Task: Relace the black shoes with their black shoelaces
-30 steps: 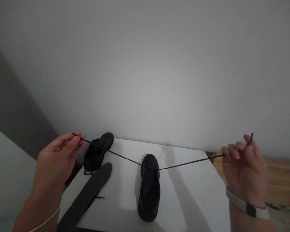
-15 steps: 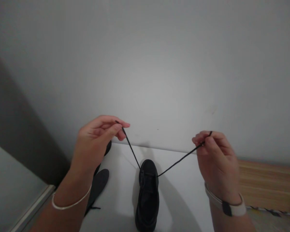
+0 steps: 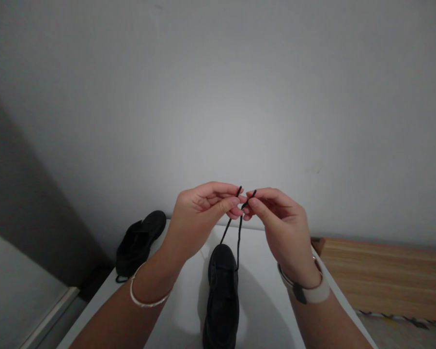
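I hold one strand of the black shoelace (image 3: 239, 245) in each hand, raised in front of me over the far part of the white bench (image 3: 183, 305). My left grip (image 3: 203, 213) is pinched together on its strand, thumb against fingers, and the tip of the lace pokes up above my thumb. My right grip (image 3: 285, 215) is clamped on the other strand in the same way, with its tip slanting up and to the right from between thumb and forefinger. The fingertips of both are so close that I cannot tell whether they touch. Below them stands the black shoe (image 3: 221, 303), sole down on the bench, toe toward the grey wall (image 3: 218, 97) and opening facing up, its heel running to the bottom edge of my view. The right strand drops to the right side of this shoe; the left one slants down to its toe, where I lose it against the black upper. A second black shoe (image 3: 138, 245) sits at the bench's far left corner, well apart from the first, a small loop of dark cord at its heel. I wear a thin bracelet (image 3: 150, 305) on my left wrist and a pale wristband (image 3: 317, 294) on my right. Beyond the bench's right edge lies a wood-grained board (image 3: 385, 276).
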The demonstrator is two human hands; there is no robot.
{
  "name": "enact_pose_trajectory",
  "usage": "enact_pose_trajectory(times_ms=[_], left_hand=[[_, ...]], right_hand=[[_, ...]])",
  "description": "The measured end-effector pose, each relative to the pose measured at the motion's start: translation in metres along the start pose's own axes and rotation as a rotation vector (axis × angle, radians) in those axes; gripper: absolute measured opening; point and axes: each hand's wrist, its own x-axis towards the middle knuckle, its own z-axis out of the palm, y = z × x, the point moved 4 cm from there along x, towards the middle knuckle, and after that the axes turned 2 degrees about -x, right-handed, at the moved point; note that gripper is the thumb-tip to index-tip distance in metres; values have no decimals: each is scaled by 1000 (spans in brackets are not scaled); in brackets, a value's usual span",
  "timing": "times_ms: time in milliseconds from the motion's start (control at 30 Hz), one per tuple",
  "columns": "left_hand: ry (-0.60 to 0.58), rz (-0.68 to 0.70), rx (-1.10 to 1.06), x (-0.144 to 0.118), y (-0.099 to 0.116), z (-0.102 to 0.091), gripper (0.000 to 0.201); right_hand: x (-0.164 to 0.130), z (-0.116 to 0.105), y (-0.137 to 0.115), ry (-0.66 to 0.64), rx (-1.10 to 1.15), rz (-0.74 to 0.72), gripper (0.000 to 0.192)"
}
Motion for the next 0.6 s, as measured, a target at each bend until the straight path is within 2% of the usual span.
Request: enact_pose_trajectory(times_ms=[167, 367, 600], left_hand=[[26, 28, 70, 1, 4, -4, 11], [23, 74, 135, 4, 0, -5, 18], [-4, 166, 265, 3, 4, -1, 7]], right_hand=[[-2, 2, 5, 9, -46, 6, 8], [-1, 3, -12, 55, -92, -82, 10], [1, 8, -17, 42, -120, -83, 9]])
